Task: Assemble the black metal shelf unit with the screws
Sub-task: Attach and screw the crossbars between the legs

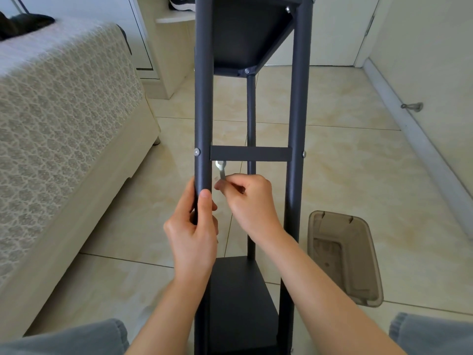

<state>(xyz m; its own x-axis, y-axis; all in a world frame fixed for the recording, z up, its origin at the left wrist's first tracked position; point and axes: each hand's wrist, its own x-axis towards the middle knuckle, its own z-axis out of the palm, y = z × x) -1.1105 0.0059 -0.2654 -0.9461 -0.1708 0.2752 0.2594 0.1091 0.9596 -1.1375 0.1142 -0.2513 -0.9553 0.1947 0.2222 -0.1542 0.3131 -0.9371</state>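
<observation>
I have two hands here, my left hand (192, 234) and my right hand (252, 203). I count three black poles (203, 98), two shelves (245, 34), one cross bar (250, 153), five shiny screws (196, 151), one small wrench (220, 169), one clear box (343, 254) on the right and one bed (64, 111) on the left.

Left hand (192, 234) gripping shelf post (203, 111), right hand (249, 201) pinching wrench (221, 170) under crossbar (250, 153)

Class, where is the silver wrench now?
Head view, centre: the wrench, pinched by the right hand, reaches up under the crossbar beside the left post.
</observation>
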